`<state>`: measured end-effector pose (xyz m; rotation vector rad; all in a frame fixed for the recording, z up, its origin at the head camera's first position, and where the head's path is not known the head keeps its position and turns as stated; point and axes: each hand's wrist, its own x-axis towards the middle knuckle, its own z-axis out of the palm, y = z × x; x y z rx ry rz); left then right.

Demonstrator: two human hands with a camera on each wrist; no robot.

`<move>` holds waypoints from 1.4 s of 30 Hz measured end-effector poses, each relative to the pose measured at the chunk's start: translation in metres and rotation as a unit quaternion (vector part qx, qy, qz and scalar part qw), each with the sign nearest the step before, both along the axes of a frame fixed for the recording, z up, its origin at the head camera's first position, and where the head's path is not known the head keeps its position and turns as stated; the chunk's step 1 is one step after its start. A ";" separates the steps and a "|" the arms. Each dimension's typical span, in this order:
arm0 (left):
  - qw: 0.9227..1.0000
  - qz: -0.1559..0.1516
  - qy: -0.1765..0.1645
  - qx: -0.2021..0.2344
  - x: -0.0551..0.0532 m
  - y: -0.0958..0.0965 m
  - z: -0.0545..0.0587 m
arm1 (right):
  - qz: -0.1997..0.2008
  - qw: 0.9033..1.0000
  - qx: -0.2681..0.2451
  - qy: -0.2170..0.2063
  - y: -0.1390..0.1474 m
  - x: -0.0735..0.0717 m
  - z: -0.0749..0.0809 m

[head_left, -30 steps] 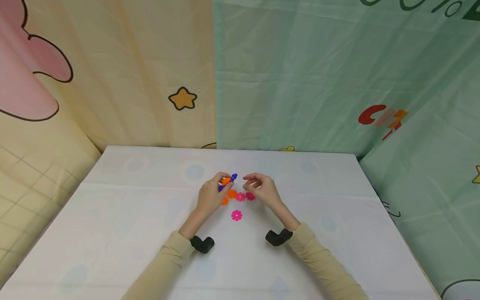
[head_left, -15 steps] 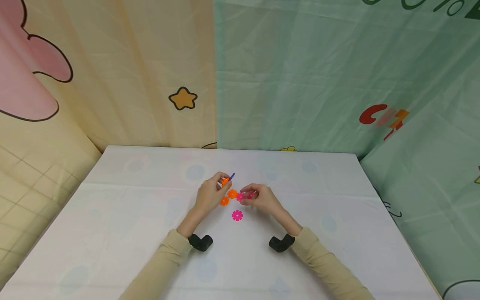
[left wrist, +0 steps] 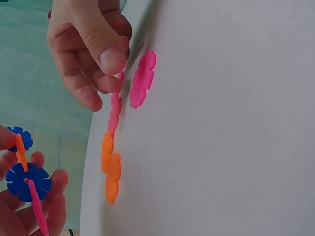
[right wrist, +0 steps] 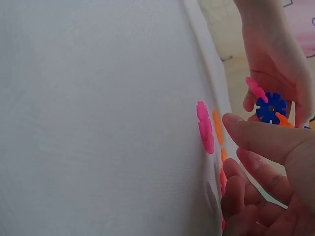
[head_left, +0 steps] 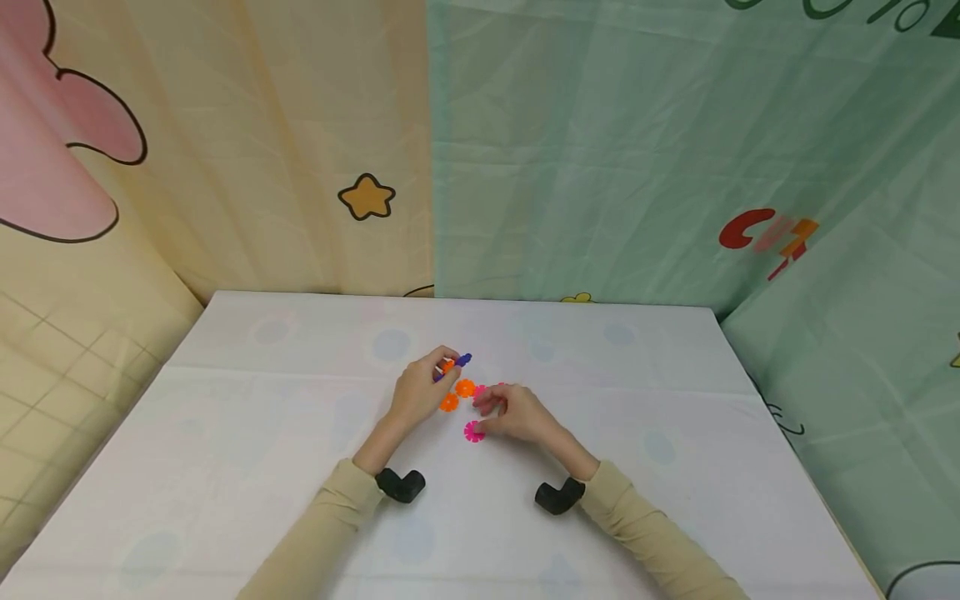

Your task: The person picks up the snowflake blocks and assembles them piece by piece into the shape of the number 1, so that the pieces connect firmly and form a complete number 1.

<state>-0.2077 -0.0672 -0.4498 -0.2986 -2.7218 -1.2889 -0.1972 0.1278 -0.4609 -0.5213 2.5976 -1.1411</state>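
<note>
My left hand (head_left: 417, 388) pinches a linked chain of flower-shaped plastic discs above the table. In the left wrist view the chain shows a blue disc (left wrist: 42, 183), an orange disc (left wrist: 20, 150), a second blue disc (left wrist: 25, 137) and a pink disc (left wrist: 38, 209). My right hand (head_left: 522, 416) hovers over the loose discs, fingers relaxed and a gap between thumb and fingertips. Nearest to its thumb is a loose pink disc (head_left: 470, 432), lying flat and partly covered in the head view. The right wrist view shows the thumb apart from this pink disc (right wrist: 205, 128).
Two orange discs, one farther back (head_left: 466, 388) and one nearer (head_left: 448, 402), lie beside the left fingertips. More pink discs (head_left: 481, 389) lie behind the right hand, mostly hidden by it. A white cloth covers the table (head_left: 247, 467); printed curtains (head_left: 570, 150) hang behind.
My right hand has come down and toward me, from beside the chain, past the rear pink discs, to the nearest pink disc. My left hand stays put while its chain has turned slightly.
</note>
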 end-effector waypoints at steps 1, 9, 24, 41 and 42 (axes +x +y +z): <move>1.000 0.000 -0.002 0.000 0.001 0.000 0.000 | 0.001 1.000 0.003 -0.002 0.000 0.001 -0.001; 1.000 0.004 -0.010 0.008 0.002 0.001 -0.002 | 0.023 0.999 0.025 0.006 -0.003 0.004 -0.004; 1.000 0.000 -0.001 0.025 0.005 0.001 0.000 | 0.041 0.999 0.029 0.022 -0.002 0.005 -0.001; 0.998 0.004 -0.013 0.053 0.003 0.002 -0.003 | -0.008 1.000 -0.024 0.006 0.009 -0.002 0.007; 0.999 0.003 -0.012 0.052 0.003 0.002 -0.003 | -0.013 0.999 -0.028 0.012 0.009 -0.003 0.007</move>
